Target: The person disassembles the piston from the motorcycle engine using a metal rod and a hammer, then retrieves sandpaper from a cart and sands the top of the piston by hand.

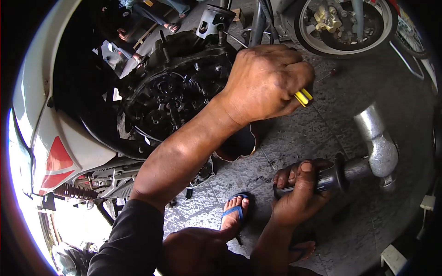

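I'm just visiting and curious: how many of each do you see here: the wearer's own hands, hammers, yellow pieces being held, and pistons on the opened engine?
Wearer's own hands: 2 (left hand, right hand)
Hammer: 1
Yellow piece held: 1
Piston on the opened engine: 1
Total: 5

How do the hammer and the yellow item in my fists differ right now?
The hammer has a bulky silvery head, while the yellow item looks slim and bright. Most of the hammer is exposed beyond the right hand; only a short end of the yellow item pokes from the left hand. Both are gripped above the floor.
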Tool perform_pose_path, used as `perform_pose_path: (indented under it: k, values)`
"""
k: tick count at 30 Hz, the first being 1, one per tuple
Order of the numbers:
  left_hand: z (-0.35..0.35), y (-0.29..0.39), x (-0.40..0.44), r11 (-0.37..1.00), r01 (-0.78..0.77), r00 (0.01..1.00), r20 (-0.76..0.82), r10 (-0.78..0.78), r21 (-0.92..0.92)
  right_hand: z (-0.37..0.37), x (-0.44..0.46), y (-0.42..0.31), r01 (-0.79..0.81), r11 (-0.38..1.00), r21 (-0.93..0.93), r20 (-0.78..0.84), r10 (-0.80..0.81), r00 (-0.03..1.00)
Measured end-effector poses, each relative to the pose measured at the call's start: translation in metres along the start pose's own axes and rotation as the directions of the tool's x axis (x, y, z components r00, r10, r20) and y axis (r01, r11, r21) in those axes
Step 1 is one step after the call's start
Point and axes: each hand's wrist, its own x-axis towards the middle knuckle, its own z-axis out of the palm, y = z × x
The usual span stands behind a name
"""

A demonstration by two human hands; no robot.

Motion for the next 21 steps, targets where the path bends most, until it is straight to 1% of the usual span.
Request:
perform_pose_path:
  k: [2, 4, 7, 9, 10, 12, 14, 15, 16, 18, 19, 20, 21]
  values:
    - [-0.002, -0.002, 0.0, 0.997, -0.024, 0.999, -0.022, 0.026, 0.068, 0.003, -0.002, -0.001, -0.036, 0.999, -0.011, -0.038, 0.035, 0.999]
    - [-0.001, -0.006, 0.001, 0.997, -0.027, 0.999, -0.034, 0.029, 0.067, -0.001, -0.001, 0.0, -0.027, 1.0, -0.006, -0.027, 0.027, 0.999]
    - [-0.004, -0.012, 0.002, 0.998, -0.047, 0.997, -0.052, 0.05, 0.048, -0.002, 0.002, 0.001, -0.019, 1.0, -0.002, -0.009, 0.019, 1.0]
    - [-0.004, -0.017, 0.003, 0.999, -0.038, 0.996, -0.085, 0.035, -0.038, -0.003, 0.002, 0.001, -0.015, 1.0, -0.003, 0.0, 0.015, 1.0]
    - [-0.004, -0.018, 0.002, 0.999, -0.039, 0.996, -0.087, 0.036, -0.035, -0.004, 0.001, 0.002, -0.011, 1.0, -0.028, 0.029, 0.012, 1.0]
    - [-0.005, -0.022, 0.002, 0.998, -0.043, 0.986, -0.162, 0.033, -0.056, -0.005, 0.001, 0.006, -0.004, 0.999, -0.051, 0.058, 0.007, 0.998]
    - [-0.005, -0.023, 0.002, 0.997, -0.033, 0.987, -0.16, 0.022, -0.071, -0.006, -0.001, 0.018, 0.053, 0.989, -0.137, 0.068, -0.043, 0.997]
    - [-0.005, -0.025, 0.004, 0.996, -0.026, 0.988, -0.156, 0.012, -0.086, -0.011, 0.001, 0.026, 0.095, 0.985, -0.145, 0.137, -0.075, 0.988]
    - [-0.003, -0.026, 0.005, 0.997, -0.031, 0.987, -0.16, 0.018, -0.076, -0.013, 0.002, 0.028, 0.1, 0.985, -0.137, 0.144, -0.08, 0.986]
    - [-0.003, -0.026, 0.007, 0.995, -0.067, 0.971, -0.235, 0.049, -0.07, -0.012, 0.0, 0.031, 0.269, 0.958, -0.1, 0.127, -0.256, 0.958]
    - [-0.007, -0.027, 0.004, 0.995, -0.035, 0.992, -0.126, 0.023, -0.093, -0.011, -0.001, 0.033, 0.348, 0.934, -0.084, 0.12, -0.337, 0.934]
    - [-0.004, -0.028, 0.006, 0.991, -0.071, 0.976, -0.213, 0.045, -0.112, -0.013, -0.001, 0.039, 0.348, 0.934, -0.077, 0.128, -0.337, 0.933]
    - [-0.007, -0.029, 0.005, 0.992, -0.048, 0.99, -0.138, 0.032, -0.114, -0.013, 0.001, 0.046, 0.382, 0.914, -0.138, 0.104, -0.371, 0.923]
